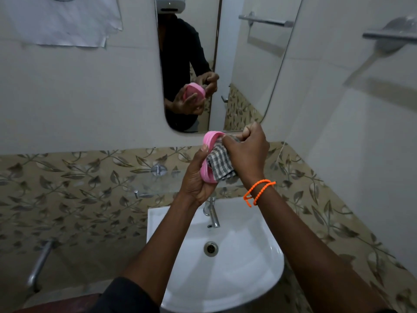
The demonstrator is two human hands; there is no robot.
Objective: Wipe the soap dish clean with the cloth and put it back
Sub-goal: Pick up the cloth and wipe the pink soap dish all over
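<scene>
A pink soap dish (pixel 208 141) is held upright on its edge above the sink, in front of the mirror's lower rim. My left hand (pixel 195 177) grips it from below and behind, thumb on its left rim. A grey and white checked cloth (pixel 220 164) is pressed into the dish's hollow side. My right hand (pixel 246 150), with orange bands at the wrist, is clenched on the cloth's upper part against the dish. Most of the dish's inside is hidden by the cloth.
A white wash basin (pixel 259 256) with a chrome tap (pixel 213 213) lies directly below my hands. A glass shelf (pixel 158 184) on metal brackets runs along the leaf-patterned tiles. A mirror (pixel 225 53) hangs behind, a towel bar (pixel 388 35) at right, a pipe (pixel 40 263) at lower left.
</scene>
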